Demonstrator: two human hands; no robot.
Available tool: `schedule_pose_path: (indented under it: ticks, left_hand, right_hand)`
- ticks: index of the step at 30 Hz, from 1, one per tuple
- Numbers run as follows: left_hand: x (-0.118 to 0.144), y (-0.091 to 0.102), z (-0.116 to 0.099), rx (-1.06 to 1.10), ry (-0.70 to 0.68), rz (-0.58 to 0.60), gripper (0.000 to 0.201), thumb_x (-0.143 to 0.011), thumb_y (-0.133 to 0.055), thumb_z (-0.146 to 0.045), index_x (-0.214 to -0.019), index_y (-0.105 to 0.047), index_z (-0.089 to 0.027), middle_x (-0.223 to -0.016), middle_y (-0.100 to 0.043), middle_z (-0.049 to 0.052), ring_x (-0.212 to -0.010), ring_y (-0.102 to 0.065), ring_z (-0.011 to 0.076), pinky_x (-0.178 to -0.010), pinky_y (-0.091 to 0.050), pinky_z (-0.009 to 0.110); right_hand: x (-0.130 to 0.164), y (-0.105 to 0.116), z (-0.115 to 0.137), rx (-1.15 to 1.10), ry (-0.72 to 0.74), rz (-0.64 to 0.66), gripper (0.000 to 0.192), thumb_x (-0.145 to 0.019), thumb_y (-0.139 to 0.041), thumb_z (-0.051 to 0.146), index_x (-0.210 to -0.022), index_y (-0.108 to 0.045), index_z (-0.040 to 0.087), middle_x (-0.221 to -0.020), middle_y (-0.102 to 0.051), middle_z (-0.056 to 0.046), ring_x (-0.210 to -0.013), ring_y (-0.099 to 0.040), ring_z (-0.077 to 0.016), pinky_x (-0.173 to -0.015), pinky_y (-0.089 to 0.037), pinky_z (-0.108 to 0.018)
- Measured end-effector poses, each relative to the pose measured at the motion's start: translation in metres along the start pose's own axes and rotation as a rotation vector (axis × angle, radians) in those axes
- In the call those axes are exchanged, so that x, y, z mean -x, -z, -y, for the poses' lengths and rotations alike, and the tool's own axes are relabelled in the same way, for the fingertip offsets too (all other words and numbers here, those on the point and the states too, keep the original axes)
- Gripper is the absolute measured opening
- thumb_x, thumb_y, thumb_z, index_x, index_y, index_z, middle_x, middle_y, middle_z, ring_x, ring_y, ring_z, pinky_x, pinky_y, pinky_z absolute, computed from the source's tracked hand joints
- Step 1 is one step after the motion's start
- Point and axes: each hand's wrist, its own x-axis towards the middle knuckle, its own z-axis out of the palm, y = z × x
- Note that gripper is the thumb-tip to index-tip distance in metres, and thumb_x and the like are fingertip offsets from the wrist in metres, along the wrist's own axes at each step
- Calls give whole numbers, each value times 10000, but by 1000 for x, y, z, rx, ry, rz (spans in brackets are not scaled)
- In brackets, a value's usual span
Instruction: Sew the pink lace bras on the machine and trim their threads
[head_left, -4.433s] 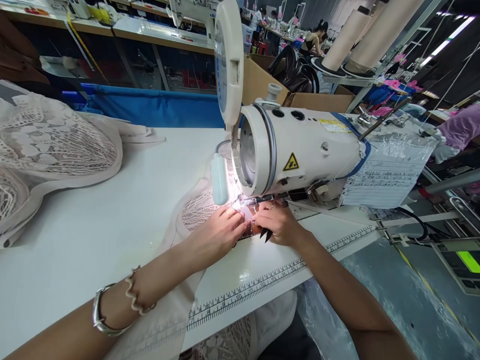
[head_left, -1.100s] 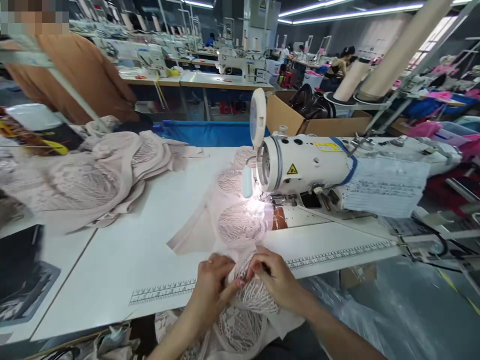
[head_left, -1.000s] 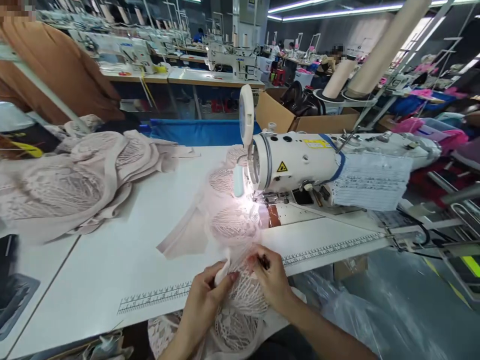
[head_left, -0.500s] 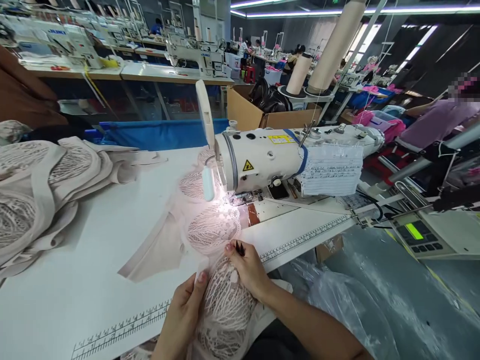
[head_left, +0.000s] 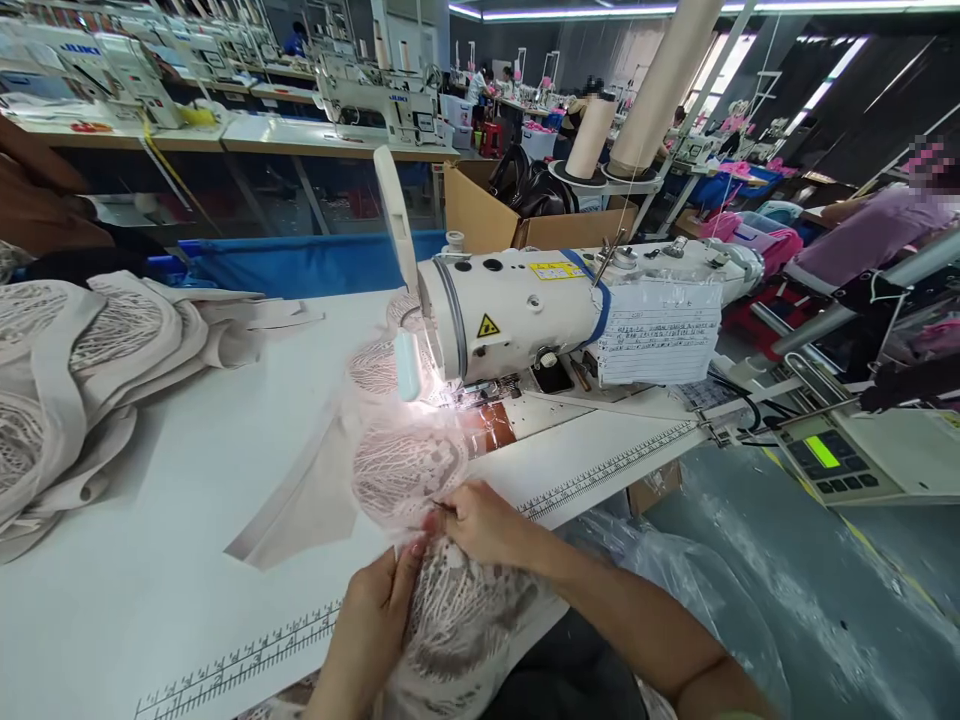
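White sewing table [head_left: 187, 560]: left hand [head_left: 375, 610] pinches lace panel [head_left: 409, 465], right hand [head_left: 480, 520] grips snips; blades could nick lace.

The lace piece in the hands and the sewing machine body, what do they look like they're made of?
The lace piece looks like soft pale pink openwork textile: a net of raised cords with gaps showing through, draping limp over the table edge. The sewing machine body looks like hard, glossy, white-painted metal, or possibly plastic; its casing is smooth and rigid with dark holes.
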Motion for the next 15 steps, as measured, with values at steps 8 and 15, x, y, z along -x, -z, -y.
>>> schedule_pose_path:
  ticks: [8, 15]
  left_hand:
    - [27, -18, -10, 605, 368, -75, 503, -800, -608, -710, -1003, -741, -269, -941, -777, 98, -975, -715, 341, -870, -582, 458]
    - [-20, 27, -26, 869, 468, -250, 507, -832, -667, -544, -1187, -691, -182, -894, -779, 104, -922, -742, 318, -774, -623, 411]
  right_hand:
    - [4, -20, -2, 61, 73, -244, 101, -892, -492, 200, -795, -510, 221, -713, -562, 6, -664, -547, -161, -668, -440, -262]
    - [11, 1, 14, -37, -5, 137, 268, -859, -550, 157, -635, -413, 208, -610, -443, 55, -584, -440, -102, -578, -341, -223]
